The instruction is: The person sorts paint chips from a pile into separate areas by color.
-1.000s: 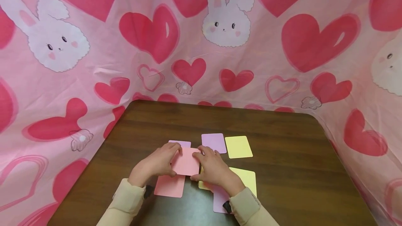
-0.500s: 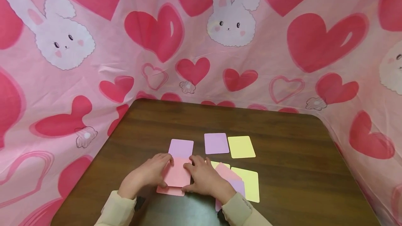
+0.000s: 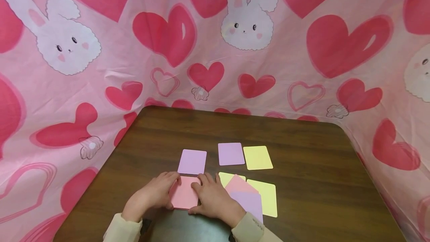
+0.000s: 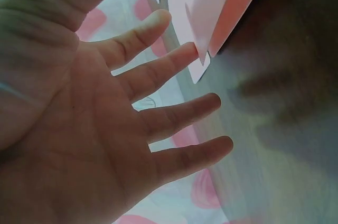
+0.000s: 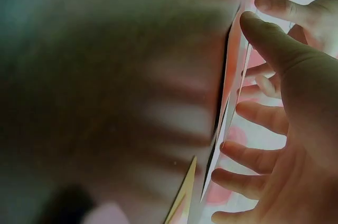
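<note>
A square pink card (image 3: 185, 192) is held between my two hands near the table's front edge. My left hand (image 3: 149, 194) holds its left side, thumb at the near corner and index finger at the far corner. On the opposite side my right hand (image 3: 216, 199) grips it the same way. Another pink card lies beneath, almost wholly covered, with a thin edge (image 3: 183, 209) showing in front. In the left wrist view the other fingers (image 4: 182, 115) of my left hand are spread and fairly straight. Just beyond the held card lies a purple card (image 3: 192, 161).
Behind my right hand lie a purple card (image 3: 231, 154) and a yellow card (image 3: 258, 157). Nearer, a pink card (image 3: 241, 185) and a purple card (image 3: 249, 201) overlap two yellow cards. A pink heart-print cloth (image 3: 285, 59) hangs around the brown table (image 3: 312, 182).
Both hands have brought the pink card toward the front edge and lowered it over the other pink card. The purple card behind is now uncovered, as are the cards by my right hand.
</note>
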Available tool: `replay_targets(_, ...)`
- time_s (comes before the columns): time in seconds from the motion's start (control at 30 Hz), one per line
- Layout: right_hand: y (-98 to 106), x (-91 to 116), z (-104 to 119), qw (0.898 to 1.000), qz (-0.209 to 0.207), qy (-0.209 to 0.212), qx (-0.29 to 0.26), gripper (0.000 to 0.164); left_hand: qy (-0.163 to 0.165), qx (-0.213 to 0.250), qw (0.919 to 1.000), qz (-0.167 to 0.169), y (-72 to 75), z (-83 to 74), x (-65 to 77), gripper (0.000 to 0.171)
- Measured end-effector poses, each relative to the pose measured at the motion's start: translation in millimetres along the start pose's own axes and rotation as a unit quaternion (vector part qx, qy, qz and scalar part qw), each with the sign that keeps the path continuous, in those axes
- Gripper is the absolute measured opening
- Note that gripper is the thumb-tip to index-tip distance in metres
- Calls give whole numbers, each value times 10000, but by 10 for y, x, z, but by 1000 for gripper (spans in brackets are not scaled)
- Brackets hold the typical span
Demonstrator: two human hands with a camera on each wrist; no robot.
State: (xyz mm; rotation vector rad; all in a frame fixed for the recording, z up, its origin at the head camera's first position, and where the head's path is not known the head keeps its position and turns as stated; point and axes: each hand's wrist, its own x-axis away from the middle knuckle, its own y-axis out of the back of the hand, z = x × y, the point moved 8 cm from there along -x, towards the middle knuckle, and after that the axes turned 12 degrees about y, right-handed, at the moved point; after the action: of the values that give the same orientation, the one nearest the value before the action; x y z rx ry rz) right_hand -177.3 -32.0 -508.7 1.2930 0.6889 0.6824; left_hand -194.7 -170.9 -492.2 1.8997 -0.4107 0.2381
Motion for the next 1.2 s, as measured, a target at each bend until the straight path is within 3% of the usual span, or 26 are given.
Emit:
replay_targets(0.9,-59,13,-4,9995,289,-138,22,72,-100,-176,9996,-221,-41,-13,-36,68)
replay_targets(1.2,96,74,-86,9996,-94,-248,-130,73,-344,-147,9989,-274,43,-169,-62,68)
